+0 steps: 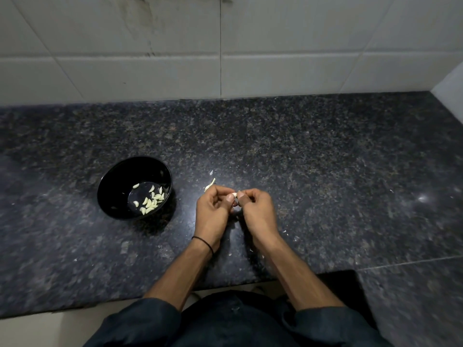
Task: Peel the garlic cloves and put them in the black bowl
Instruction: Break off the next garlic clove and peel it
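Observation:
A small pale garlic clove (234, 195) is pinched between the fingertips of both hands above the dark granite counter. My left hand (214, 209) curls round its left side and my right hand (255, 209) pinches it from the right with thumb and fingers. The black bowl (112, 186) stands on the counter to the left of my hands, with several peeled cloves (151, 202) lying in its bottom. Pale garlic pieces (210, 186) lie on the counter just behind my left hand; I cannot tell if they are cloves or skin.
Small flakes of garlic skin (284, 231) are scattered on the granite counter (325, 159) around my wrists. A white tiled wall (225, 46) rises behind the counter. The counter's front edge runs just below my forearms, with a step at the right.

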